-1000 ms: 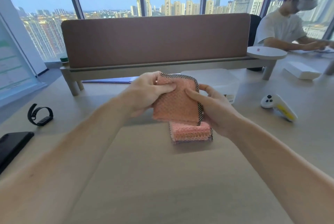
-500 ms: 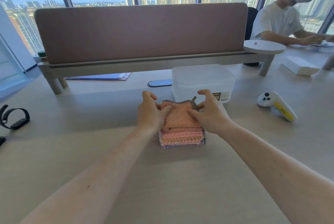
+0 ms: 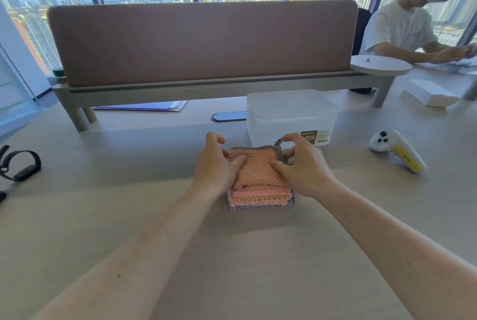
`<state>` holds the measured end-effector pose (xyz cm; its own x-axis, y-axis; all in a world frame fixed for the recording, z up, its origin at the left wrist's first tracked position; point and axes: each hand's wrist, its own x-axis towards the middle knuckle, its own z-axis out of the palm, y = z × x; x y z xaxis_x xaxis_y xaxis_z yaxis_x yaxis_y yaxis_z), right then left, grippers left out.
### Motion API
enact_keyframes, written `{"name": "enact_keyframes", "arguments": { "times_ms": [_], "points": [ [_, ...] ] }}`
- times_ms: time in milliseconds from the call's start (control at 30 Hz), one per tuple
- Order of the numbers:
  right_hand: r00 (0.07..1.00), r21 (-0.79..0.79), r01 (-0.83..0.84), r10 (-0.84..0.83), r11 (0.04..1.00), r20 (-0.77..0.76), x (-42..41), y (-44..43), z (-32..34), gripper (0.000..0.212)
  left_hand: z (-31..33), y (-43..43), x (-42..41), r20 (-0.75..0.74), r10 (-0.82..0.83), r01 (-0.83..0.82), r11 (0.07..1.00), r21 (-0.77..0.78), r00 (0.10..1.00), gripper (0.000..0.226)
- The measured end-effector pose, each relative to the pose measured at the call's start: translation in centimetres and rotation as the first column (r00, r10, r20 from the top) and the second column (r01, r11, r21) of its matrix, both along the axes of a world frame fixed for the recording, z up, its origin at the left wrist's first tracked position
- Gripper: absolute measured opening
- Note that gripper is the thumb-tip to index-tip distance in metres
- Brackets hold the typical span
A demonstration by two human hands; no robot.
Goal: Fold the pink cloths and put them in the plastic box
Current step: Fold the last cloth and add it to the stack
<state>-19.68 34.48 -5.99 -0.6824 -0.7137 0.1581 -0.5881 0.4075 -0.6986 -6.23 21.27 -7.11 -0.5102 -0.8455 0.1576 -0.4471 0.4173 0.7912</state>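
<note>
A folded pink cloth point(image 3: 255, 168) is laid on top of a stack of folded cloths point(image 3: 260, 200) on the worktop point(image 3: 232, 255), just in front of the plastic box point(image 3: 291, 113). Its left edge is gripped by the left hand point(image 3: 214, 168) — thumb on top — and its dark-trimmed far corner is pinched by the curled fingers of the right hand point(image 3: 302, 164).

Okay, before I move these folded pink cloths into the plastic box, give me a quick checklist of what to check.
1. The top cloth lies flat: not ok, its black-trimmed corner sticks up at the far right.
2. The stack beneath it is squared: ok.
3. The left hand and right hand hold the top cloth: ok.
4. The plastic box is close behind the stack, nothing between: ok.
5. The box is open: cannot tell; it looks lidded.
6. The controller is off the path: ok.
</note>
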Motion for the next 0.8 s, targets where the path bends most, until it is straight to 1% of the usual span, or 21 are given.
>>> {"name": "enact_keyframes", "arguments": {
  "times_ms": [33, 67, 133, 167, 200, 233, 267, 300, 333, 400, 533, 600, 700, 733, 800],
  "points": [
    [1.0, 0.005, 0.007, -0.007, 1.0, -0.012, 0.0, 0.0, 0.0, 0.06, 0.0, 0.0, 0.1, 0.017, 0.006, -0.005, 1.0, -0.026, 1.0, 0.057],
    [0.999, 0.008, 0.015, -0.015, 1.0, -0.03, 0.0, 0.1, 0.1, 0.059, 0.2, 0.2, 0.3, 0.024, 0.009, -0.007, 0.996, -0.085, 1.0, 0.054],
    [0.998, 0.002, 0.048, -0.048, 0.999, -0.027, -0.1, 0.1, 0.1, 0.057, 0.8, 1.1, 0.2, 0.046, -0.032, 0.044, 0.956, -0.291, 0.998, 0.047],
    [0.998, 0.0, 0.068, -0.068, 0.998, 0.013, -0.1, 0.2, 0.0, 0.054, 1.2, 1.8, -0.1, 0.121, -0.092, 0.133, 0.909, -0.394, 0.988, 0.046],
    [0.995, 0.007, 0.08, -0.08, 0.997, 0.067, -0.2, 0.3, -0.2, 0.05, 1.5, 2.6, -0.4, 0.243, -0.162, 0.26, 0.851, -0.456, 0.956, 0.048],
    [0.989, 0.022, 0.078, -0.08, 0.997, 0.128, -0.2, 0.4, -0.5, 0.044, 1.5, 3.4, -0.8, 0.371, -0.218, 0.384, 0.799, -0.463, 0.902, 0.052],
    [0.98, 0.036, 0.065, -0.071, 0.997, 0.183, -0.3, 0.5, -1.1, 0.038, 1.3, 4.0, -1.1, 0.484, -0.252, 0.476, 0.772, -0.421, 0.838, 0.056],
    [0.971, 0.045, 0.053, -0.062, 0.998, 0.231, -0.3, 0.7, -1.5, 0.032, 0.9, 4.3, -1.4, 0.563, -0.265, 0.524, 0.769, -0.367, 0.783, 0.059],
    [0.962, 0.044, 0.05, -0.06, 0.998, 0.267, -0.2, 0.9, -1.7, 0.028, 0.4, 4.3, -1.6, 0.605, -0.267, 0.538, 0.778, -0.324, 0.75, 0.062],
    [0.955, 0.038, 0.058, -0.066, 0.998, 0.289, 0.1, 1.2, -1.9, 0.024, -0.8, 4.2, -1.5, 0.627, -0.263, 0.529, 0.8, -0.283, 0.733, 0.065],
    [0.982, 0.05, 0.015, -0.024, 0.999, 0.187, 2.0, 0.2, -2.0, 0.024, -1.5, 3.7, 0.0, 0.636, -0.216, 0.504, 0.804, -0.314, 0.741, 0.065],
    [0.991, 0.061, -0.007, -0.002, 0.998, 0.132, 3.7, -1.1, -2.2, 0.024, -1.3, 2.9, 1.6, 0.666, -0.185, 0.501, 0.804, -0.32, 0.723, 0.065],
    [0.99, 0.048, -0.081, 0.075, 0.996, 0.118, 6.9, -3.6, -2.2, 0.022, -0.8, 0.2, 5.3, 0.71, -0.141, 0.495, 0.808, -0.32, 0.689, 0.065],
    [0.985, 0.035, -0.12, 0.115, 0.992, 0.131, 8.0, -4.5, -2.2, 0.021, -0.9, -0.9, 6.8, 0.725, -0.131, 0.495, 0.809, -0.316, 0.677, 0.068],
    [0.965, 0.0, -0.2, 0.197, 0.98, 0.175, 10.5, -6.4, -2.5, 0.02, -0.8, -2.9, 9.8, 0.76, -0.099, 0.488, 0.817, -0.306, 0.642, 0.083]
  ]
}}
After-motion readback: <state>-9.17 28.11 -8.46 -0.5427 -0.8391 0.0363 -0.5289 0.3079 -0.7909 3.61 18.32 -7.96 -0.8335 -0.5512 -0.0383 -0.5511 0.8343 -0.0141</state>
